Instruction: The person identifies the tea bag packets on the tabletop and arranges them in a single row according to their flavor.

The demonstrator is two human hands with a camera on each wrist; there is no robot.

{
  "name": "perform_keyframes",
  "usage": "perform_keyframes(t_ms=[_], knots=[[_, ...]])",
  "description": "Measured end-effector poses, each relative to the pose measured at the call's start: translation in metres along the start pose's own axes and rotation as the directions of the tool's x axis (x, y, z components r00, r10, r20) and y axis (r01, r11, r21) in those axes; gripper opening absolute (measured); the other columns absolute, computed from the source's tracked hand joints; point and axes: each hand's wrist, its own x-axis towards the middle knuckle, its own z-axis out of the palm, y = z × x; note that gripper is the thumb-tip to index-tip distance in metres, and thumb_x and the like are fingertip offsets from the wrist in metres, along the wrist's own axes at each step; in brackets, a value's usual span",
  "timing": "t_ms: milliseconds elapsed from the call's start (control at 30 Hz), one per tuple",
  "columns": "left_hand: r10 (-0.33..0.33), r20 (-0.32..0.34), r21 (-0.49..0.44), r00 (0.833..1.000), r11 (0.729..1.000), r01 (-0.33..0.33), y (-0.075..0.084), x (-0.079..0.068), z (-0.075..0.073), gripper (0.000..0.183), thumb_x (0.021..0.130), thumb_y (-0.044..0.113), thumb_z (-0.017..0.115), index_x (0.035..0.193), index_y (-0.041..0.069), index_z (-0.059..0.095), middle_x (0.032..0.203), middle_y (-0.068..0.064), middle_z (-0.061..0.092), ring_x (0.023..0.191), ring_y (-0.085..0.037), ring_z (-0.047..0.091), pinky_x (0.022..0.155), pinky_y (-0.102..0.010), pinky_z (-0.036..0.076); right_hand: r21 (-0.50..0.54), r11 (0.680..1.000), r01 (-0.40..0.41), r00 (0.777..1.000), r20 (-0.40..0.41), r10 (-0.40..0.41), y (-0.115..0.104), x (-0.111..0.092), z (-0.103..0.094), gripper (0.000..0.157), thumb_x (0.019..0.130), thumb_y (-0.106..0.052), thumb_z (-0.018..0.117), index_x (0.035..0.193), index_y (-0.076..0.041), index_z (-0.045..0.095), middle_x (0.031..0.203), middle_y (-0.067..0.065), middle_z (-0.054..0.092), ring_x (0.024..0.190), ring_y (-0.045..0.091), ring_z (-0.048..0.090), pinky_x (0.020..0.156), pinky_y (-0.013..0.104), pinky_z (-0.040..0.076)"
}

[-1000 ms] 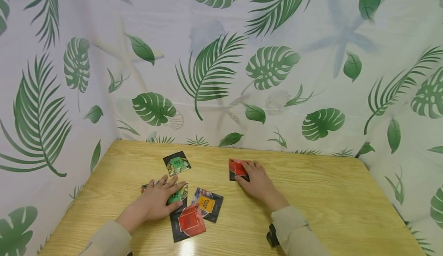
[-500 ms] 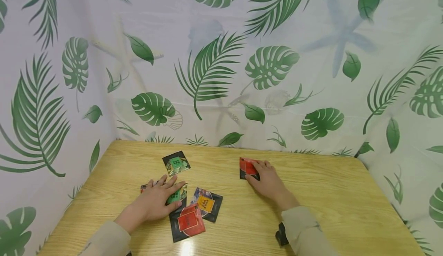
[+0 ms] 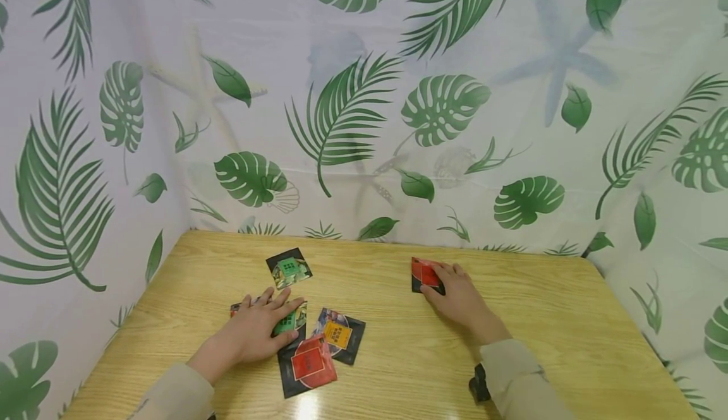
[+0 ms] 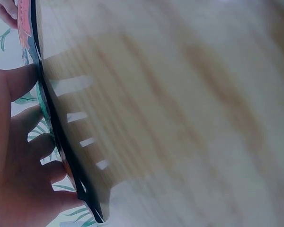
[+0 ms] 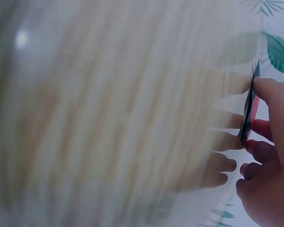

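Observation:
My left hand (image 3: 258,327) rests flat with its fingers spread on a green-labelled black packet (image 3: 286,321), hiding much of it and of another colourful packet (image 3: 235,308) at its left. By its thumb, a red-and-black packet (image 3: 307,364) overlaps the corner of an orange-labelled one (image 3: 339,335). My right hand (image 3: 462,299) presses its fingertips on a second red-and-black packet (image 3: 424,274), which lies on the table and is partly covered. In the right wrist view, the thumb and index finger touch that thin packet (image 5: 248,116).
The packets lie on a wooden table (image 3: 370,382). Farther back sits a green-labelled packet (image 3: 289,268), apart from the others. A leaf-patterned white cloth (image 3: 352,155) hangs behind the table and along both sides.
My right hand has slid its red-and-black packet to the right across the table. My left hand stays in the same place on the packets, which have not moved.

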Motion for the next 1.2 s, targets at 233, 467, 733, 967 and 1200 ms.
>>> perform_keyframes(t_ms=[233,467,733,967,1200], knots=[[0.003,-0.007,0.003,1.000,1.000,-0.003,0.001,0.000,0.002,0.066,0.106,0.053,0.057,0.165,0.027,0.040,0.172,-0.016,0.033,0.157,-0.052,0.027,0.119,-0.082,0.019,0.008,1.000,-0.011,1.000,0.010,0.011,0.008,-0.003,-0.005,0.074,0.107,-0.046,0.057,0.161,0.001,0.040,0.164,0.030,0.039,0.153,0.060,0.026,0.117,0.075,0.034],[0.007,-0.005,-0.002,1.000,1.000,-0.007,0.003,0.000,0.002,0.065,0.106,0.052,0.057,0.164,0.027,0.041,0.172,-0.017,0.033,0.157,-0.052,0.027,0.119,-0.082,0.018,0.029,1.000,-0.004,1.000,0.024,0.003,0.014,-0.003,-0.006,0.075,0.107,-0.047,0.057,0.162,-0.001,0.038,0.165,0.031,0.037,0.154,0.060,0.024,0.116,0.076,0.034],[0.013,-0.009,-0.009,1.000,1.000,-0.013,0.003,0.001,0.001,0.065,0.106,0.051,0.057,0.164,0.026,0.041,0.171,-0.017,0.034,0.157,-0.053,0.027,0.119,-0.082,0.018,0.042,0.999,-0.002,1.000,0.020,0.001,0.019,-0.002,-0.004,0.075,0.107,-0.047,0.056,0.163,-0.001,0.036,0.167,0.030,0.034,0.155,0.059,0.022,0.116,0.077,0.033],[0.020,-0.031,0.015,0.999,1.000,-0.020,0.002,0.001,0.000,0.064,0.107,0.054,0.055,0.164,0.028,0.042,0.170,-0.017,0.036,0.155,-0.055,0.030,0.119,-0.082,0.020,0.061,0.998,0.015,0.999,0.027,-0.017,0.017,-0.001,-0.002,0.076,0.108,-0.045,0.055,0.163,0.002,0.035,0.167,0.031,0.032,0.156,0.059,0.020,0.121,0.076,0.026],[0.076,-0.088,0.037,0.993,0.997,-0.073,0.015,0.001,-0.001,0.057,0.111,0.048,0.049,0.163,0.026,0.043,0.170,-0.016,0.037,0.156,-0.056,0.027,0.119,-0.083,0.016,0.068,0.997,0.027,0.999,0.018,-0.028,0.018,-0.001,0.000,0.075,0.107,-0.044,0.056,0.162,0.004,0.036,0.167,0.032,0.032,0.156,0.059,0.020,0.123,0.074,0.023]])
